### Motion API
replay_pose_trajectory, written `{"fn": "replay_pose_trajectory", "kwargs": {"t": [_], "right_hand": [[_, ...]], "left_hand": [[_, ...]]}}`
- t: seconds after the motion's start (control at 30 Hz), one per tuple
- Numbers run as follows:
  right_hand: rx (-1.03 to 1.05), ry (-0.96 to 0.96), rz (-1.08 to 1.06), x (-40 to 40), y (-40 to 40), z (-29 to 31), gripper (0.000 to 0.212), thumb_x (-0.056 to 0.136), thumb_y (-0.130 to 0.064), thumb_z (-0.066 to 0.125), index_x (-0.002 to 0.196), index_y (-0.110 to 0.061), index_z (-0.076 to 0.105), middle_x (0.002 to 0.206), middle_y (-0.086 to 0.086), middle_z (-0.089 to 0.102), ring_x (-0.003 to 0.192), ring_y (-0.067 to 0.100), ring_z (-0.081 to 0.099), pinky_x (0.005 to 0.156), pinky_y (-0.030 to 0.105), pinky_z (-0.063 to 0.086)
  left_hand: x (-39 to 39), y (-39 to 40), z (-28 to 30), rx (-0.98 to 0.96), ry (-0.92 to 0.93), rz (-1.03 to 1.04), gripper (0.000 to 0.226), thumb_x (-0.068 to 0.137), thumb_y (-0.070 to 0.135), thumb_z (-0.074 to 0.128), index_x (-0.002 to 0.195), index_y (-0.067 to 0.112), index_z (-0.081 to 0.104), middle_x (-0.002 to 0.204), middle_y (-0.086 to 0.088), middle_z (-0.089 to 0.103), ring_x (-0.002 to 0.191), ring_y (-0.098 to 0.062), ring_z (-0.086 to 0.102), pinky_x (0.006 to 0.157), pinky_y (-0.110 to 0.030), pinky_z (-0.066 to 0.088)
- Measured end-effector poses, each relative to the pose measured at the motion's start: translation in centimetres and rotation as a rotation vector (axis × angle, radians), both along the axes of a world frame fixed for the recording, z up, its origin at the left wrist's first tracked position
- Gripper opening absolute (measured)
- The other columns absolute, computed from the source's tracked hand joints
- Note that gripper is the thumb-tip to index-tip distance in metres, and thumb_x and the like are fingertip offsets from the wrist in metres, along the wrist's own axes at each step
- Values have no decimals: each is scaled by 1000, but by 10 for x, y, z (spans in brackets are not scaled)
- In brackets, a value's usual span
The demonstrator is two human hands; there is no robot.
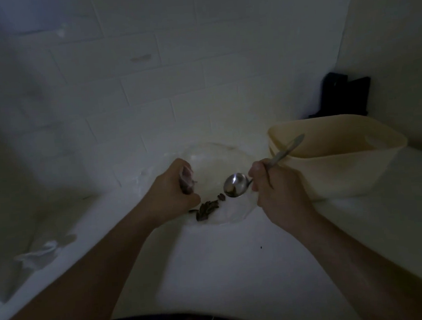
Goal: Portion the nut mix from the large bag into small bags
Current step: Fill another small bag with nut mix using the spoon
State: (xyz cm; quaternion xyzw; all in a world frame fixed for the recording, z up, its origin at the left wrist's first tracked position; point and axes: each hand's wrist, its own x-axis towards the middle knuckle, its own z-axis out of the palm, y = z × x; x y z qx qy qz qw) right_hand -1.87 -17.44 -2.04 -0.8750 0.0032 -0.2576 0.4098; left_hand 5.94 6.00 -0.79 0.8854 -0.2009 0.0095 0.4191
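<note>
Dim light. Large clear bag (212,159) flat on white counter (213,260), nearly spent: small dark brown nut cluster (206,208) at near edge. Left hand (174,193) clenched round small bag (187,180), bunched, contents unclear. Right hand (275,187) gripping metal spoon (236,184), bowl just above nuts. Cream tub (340,154) right of bag.
</note>
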Motion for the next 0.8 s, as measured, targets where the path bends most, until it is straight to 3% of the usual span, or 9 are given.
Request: {"fn": "replay_pose_trajectory", "kwargs": {"t": [0.07, 0.17, 0.27, 0.33, 0.4, 0.53, 0.63, 0.8], "right_hand": [[-59, 6, 32, -1, 5, 5, 42, 111, -34, 32, 90, -16, 64, 77, 4, 68, 69, 18, 64, 66, 38, 53], [-177, 25, 94, 2, 12, 4, 39, 112, -32, 30, 79, -32, 51, 71, -7, 57, 64, 7, 54, 59, 28, 38], [-300, 59, 79, 7, 15, -4, 35, 112, -30, 29, 81, -31, 45, 65, -13, 42, 58, 0, 41, 58, 27, 25], [-329, 67, 77, 8, 16, -8, 38, 112, -27, 30, 77, -31, 42, 63, -15, 37, 57, -2, 37, 60, 26, 23], [-301, 56, 95, 8, 18, -11, 41, 113, -26, 30, 74, -35, 38, 63, -17, 36, 57, -3, 38, 63, 24, 25], [-306, -6, 155, 8, 23, -15, 30, 112, -28, 28, 92, -27, 50, 65, -18, 41, 59, 2, 48, 63, 24, 36], [-300, 56, 192, 6, 24, -14, 33, 113, -26, 28, 99, -21, 58, 73, -6, 57, 65, 19, 60, 65, 34, 48], [-189, 116, 135, 5, 23, -8, 40, 111, -34, 28, 93, -16, 59, 82, 5, 68, 66, 18, 63, 70, 42, 53]], "left_hand": [[-3, 6, -7, -5, 47, -15, 41, 75, 0, 75, 94, 26, 50, 79, 1, 62, 60, -5, 50, 57, -22, 45], [-7, 15, -17, -45, 100, -105, 40, 69, -1, 72, 86, 22, 44, 69, 9, 49, 59, -6, 41, 58, -23, 38], [-7, 25, -23, -21, 137, -222, 42, 64, 11, 76, 85, 24, 42, 78, 1, 51, 66, -13, 42, 59, -37, 38], [-6, 29, -27, 117, 117, -229, 46, 70, 13, 83, 88, 30, 44, 87, 0, 57, 67, -8, 47, 59, -34, 44], [-5, 29, -29, 221, 28, -190, 48, 74, 21, 87, 89, 36, 44, 89, 7, 58, 65, 0, 50, 57, -21, 45], [-3, 28, -35, 221, -76, -149, 47, 77, 36, 89, 84, 45, 44, 79, 12, 59, 66, 0, 55, 58, -15, 42], [-2, 26, -35, 109, -55, -91, 43, 77, 35, 90, 84, 35, 48, 75, 11, 61, 64, 0, 54, 59, -17, 42], [5, 13, -13, 8, -114, 10, 43, 74, 25, 89, 90, 30, 50, 78, 6, 65, 64, -4, 55, 63, -25, 48]]}}
